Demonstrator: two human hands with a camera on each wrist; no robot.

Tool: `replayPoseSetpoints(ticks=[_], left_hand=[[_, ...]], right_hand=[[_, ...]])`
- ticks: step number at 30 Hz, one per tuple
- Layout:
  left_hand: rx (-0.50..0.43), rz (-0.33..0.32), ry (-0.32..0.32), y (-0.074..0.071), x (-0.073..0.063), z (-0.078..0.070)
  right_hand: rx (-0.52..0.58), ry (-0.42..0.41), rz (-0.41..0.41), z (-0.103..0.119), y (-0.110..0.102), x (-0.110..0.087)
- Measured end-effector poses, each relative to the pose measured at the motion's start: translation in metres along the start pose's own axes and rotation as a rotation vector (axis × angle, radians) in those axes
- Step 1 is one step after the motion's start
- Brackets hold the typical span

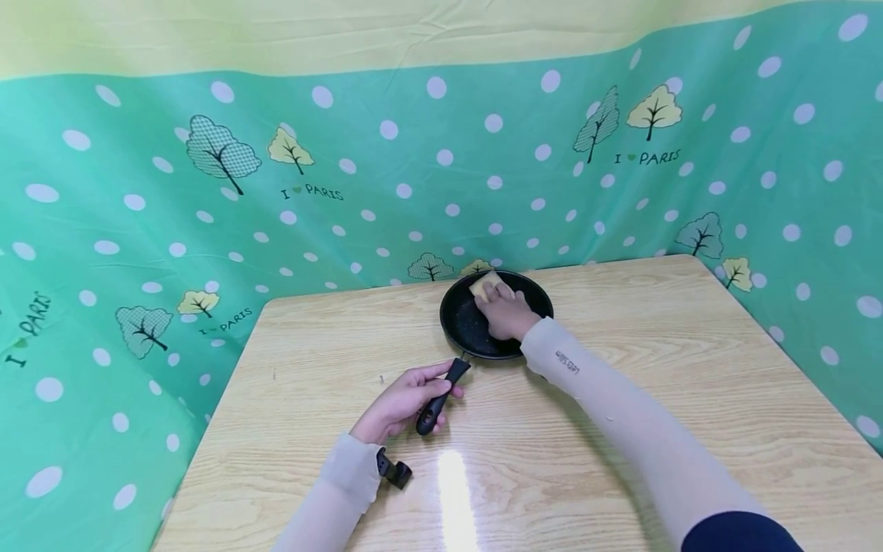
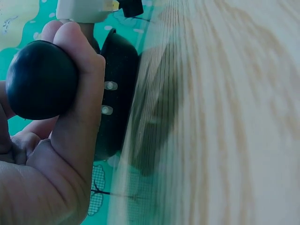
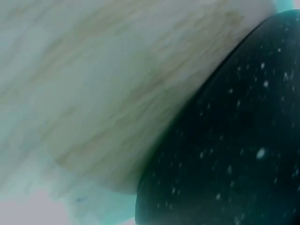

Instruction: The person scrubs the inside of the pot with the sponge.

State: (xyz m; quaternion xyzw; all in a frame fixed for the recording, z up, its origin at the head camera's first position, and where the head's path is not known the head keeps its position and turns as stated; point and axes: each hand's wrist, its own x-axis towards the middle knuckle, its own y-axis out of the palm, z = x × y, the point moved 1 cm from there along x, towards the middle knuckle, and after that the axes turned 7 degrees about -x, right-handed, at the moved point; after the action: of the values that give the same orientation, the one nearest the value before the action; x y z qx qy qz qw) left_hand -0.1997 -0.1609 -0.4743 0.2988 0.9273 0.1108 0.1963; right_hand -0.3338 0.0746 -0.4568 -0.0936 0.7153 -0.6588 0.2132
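Observation:
A black frying pan (image 1: 472,333) stands near the table's far edge, its handle (image 1: 431,414) pointing toward me. My left hand (image 1: 407,395) grips that handle, thumb over the top. In the left wrist view, the fingers curl round the handle's rounded end (image 2: 42,79), with the pan's outer wall (image 2: 119,98) beyond. Inside the pan, my right hand (image 1: 509,313) holds a pale yellow sponge (image 1: 486,284) against the far left part of the inner surface. The right wrist view shows the pan's dark, white-speckled surface (image 3: 234,150), while the hand and sponge are out of that view.
The light wood table (image 1: 331,345) extends to both sides of the pan. A green dotted cloth (image 1: 386,222) with printed trees hangs right behind the table and along its sides. A small black device (image 1: 395,469) sits at the left wrist.

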Motion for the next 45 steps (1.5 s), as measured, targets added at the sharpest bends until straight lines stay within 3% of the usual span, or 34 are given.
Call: replayPoseSetpoints(ticks=[11,25,45], left_hand=[[0.007,-0.008,0.005,0.001,-0.001,-0.001],[-0.014,-0.022,-0.012,0.002,-0.001,-0.001],[-0.028,-0.053,-0.020,0.004,0.001,0.000]], right_hand=[[-0.251,0.014,0.017,-0.002,-0.002,-0.003],[-0.442,0.036,0.080,-0.007,-0.001,-0.010],[-0.468,0.037,0.068,-0.014,-0.008,-0.032]])
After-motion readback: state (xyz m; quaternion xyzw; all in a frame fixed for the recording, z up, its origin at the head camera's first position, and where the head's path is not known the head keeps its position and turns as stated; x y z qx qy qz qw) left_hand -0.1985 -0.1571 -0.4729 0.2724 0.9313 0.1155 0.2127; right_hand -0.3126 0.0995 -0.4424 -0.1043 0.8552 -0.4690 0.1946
